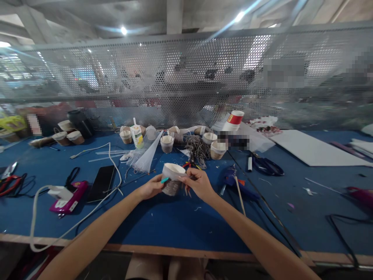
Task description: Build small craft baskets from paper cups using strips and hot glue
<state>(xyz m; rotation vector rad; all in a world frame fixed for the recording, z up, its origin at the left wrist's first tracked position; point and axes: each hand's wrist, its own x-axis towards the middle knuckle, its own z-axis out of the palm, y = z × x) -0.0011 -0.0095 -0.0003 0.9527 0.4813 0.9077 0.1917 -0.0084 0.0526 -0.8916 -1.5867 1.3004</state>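
Note:
A white paper cup (171,178), its lower half wound with grey-brown string, is held just above the blue table (180,221) between both hands. My left hand (151,187) grips the cup's left side with its fingers closed round it. My right hand (198,183) closes on the cup's right side near the rim. Red-handled scissors (187,165) lie just behind the cup. A tangle of grey string (198,147) lies further back.
Several string-wrapped cups (218,149) and a glue bottle (136,136) stand at the back. A blue glue gun (233,179), dark scissors (266,166), a black phone (101,182), a pink device (68,198), a white board (316,147) and cables (35,217) lie around. A perforated metal screen (186,77) closes the far side.

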